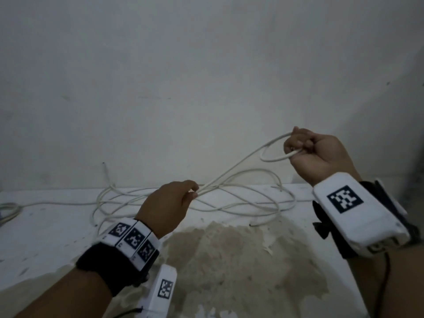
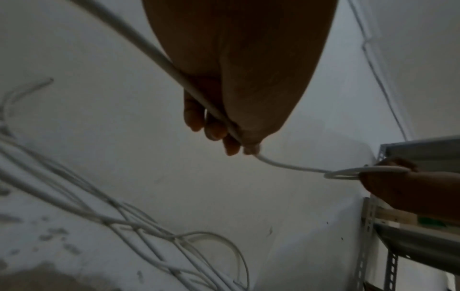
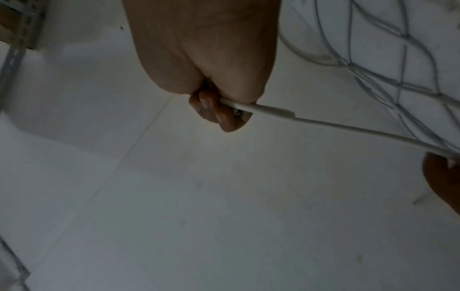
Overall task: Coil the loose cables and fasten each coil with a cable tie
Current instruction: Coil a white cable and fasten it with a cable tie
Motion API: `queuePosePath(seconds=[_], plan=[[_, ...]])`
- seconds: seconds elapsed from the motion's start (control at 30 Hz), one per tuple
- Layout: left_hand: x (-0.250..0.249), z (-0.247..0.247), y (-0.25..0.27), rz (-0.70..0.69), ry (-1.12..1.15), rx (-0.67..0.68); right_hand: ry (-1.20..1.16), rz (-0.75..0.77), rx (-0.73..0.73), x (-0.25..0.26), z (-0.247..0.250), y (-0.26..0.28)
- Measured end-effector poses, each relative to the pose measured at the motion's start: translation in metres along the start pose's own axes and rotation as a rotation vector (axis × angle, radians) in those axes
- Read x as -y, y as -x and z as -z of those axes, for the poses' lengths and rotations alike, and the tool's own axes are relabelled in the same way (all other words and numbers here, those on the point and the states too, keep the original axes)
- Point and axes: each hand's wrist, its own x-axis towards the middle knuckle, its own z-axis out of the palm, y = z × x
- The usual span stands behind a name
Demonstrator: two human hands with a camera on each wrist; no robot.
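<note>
The cable (image 1: 231,177), a long white one, lies mostly in loose, crossing loops on the worktop (image 1: 46,230) against the wall (image 1: 206,65), with one stretch lifted between our two hands. Our right hand (image 1: 314,152) is raised near the wall, its fingers (image 1: 298,143) curled tight around a small first loop (image 1: 277,154) and what looks like the cable's cut end, so that the loop cannot spring open while more length is brought in. Our left hand (image 1: 169,203) sits lower and nearer the tangle, its fingertips (image 1: 193,191) pinching the cable lightly between thumb and forefinger; we judge this a guiding grip, loose enough to let the cable slide and straighten as it feeds toward the right. From the left wrist view, the cable runs under the left palm, out past the fingers and across to the loop in the other hand. A metal rack (image 2: 398,226) stands to the right of the worktop. A second cable (image 1: 9,210) lies at the far left edge. We see no cable tie anywhere. We judge the coiling as just begun: one turn is made, nearly all the length is still on the worktop, and the crossed loops could snag as they are drawn up.
</note>
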Motion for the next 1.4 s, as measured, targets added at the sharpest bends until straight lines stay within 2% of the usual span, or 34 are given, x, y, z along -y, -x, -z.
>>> queuePosePath(seconds=[0.07,0.17,0.23,0.33,0.53,0.77,1.0,1.17,1.3,1.4], plan=[[0.003,0.005,0.002,-0.076,-0.147,-0.009,0.098,-0.014,-0.069,0.001,0.007,-0.004],[0.0,0.02,0.004,-0.281,-0.296,-0.049,0.447,-0.142,-0.167,-0.015,0.01,-0.003],[-0.005,0.03,0.004,-0.382,-0.245,-0.055,0.644,-0.237,-0.162,-0.029,0.015,-0.002],[-0.014,0.043,0.006,-0.478,-0.111,-0.034,0.818,-0.35,-0.145,-0.052,0.019,0.002],[-0.032,0.048,0.007,-0.549,0.158,-0.138,0.879,-0.469,-0.078,-0.091,0.02,0.014],[-0.032,0.04,0.007,-0.396,0.333,-0.224,0.828,-0.464,0.001,-0.117,0.017,0.029],[-0.02,0.033,0.004,-0.082,0.444,-0.245,0.887,-0.418,0.101,-0.13,0.015,0.04],[-0.016,0.03,0.005,-0.022,0.485,-0.225,0.811,-0.475,0.151,-0.13,0.009,0.045],[-0.018,0.028,0.008,-0.02,0.642,-0.129,0.752,-0.523,0.212,-0.128,0.005,0.045],[-0.023,0.032,0.01,0.035,0.815,-0.084,0.801,-0.517,0.289,-0.124,0.003,0.048]])
